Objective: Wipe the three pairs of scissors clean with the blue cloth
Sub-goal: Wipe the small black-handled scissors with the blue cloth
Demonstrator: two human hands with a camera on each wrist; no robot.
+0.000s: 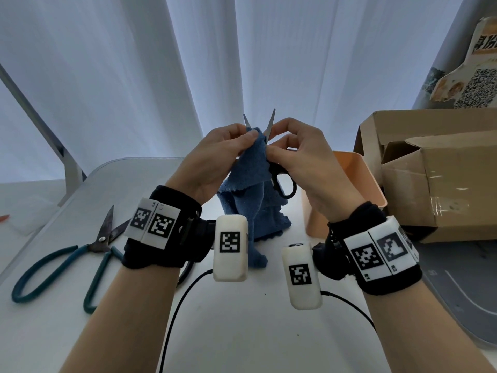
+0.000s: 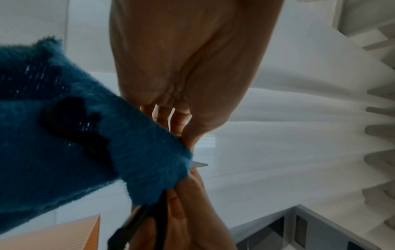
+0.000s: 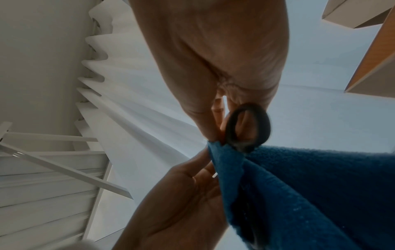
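I hold black-handled scissors [image 1: 283,181] upright over the table, blades apart and tips up. My left hand [image 1: 248,134] pinches the blue cloth [image 1: 250,184] around the left blade, whose tip [image 2: 200,164] pokes out past the cloth [image 2: 85,135]. My right hand [image 1: 271,148] pinches the scissors just above the handles, and one black handle loop [image 3: 248,125] hangs below its fingers. The rest of the cloth [image 3: 310,194] drapes down to the table. Teal-handled scissors [image 1: 99,243] lie open on the table at the left. A dark loop [image 1: 187,270] peeks from under my left wristband, mostly hidden.
A peach plastic bin [image 1: 360,181] stands just right of my hands, with an open cardboard box [image 1: 435,179] behind it. A grey mat [image 1: 457,297] lies at the right. Two black cables [image 1: 177,305] run across the white table [image 1: 242,332]. White curtains hang behind.
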